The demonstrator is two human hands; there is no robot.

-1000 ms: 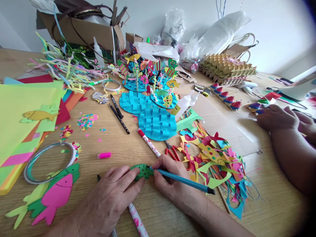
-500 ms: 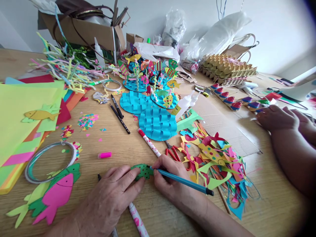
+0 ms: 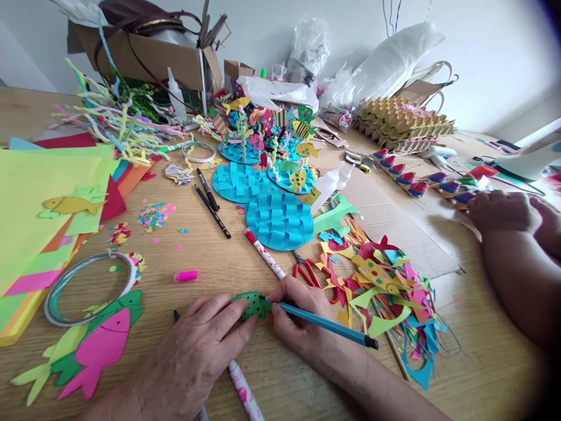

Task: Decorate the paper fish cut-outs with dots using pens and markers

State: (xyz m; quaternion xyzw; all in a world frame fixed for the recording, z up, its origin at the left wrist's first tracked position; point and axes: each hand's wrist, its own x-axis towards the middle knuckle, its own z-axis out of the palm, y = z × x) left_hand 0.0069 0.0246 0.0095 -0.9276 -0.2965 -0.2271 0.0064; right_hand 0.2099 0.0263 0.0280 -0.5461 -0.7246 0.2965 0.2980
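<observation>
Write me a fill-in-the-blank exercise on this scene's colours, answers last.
The right hand holds a slim, black-ended pen whose barrel is ____.
The left hand presses on a black-dotted paper cutout coloured ____.
The metal scissors beside the multicoloured paper scraps have ____ handles.
The topmost overlapping paper fish near the round whitish tape roll is ____.

Answers: blue; green; red; pink.

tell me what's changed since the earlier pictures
The co-worker's nearer hand shifted right, uncovering more painted cups; the blue pen dipped slightly at its back end. The left hand still rests on the green spotted cutout; the right hand still holds the pen.
</observation>
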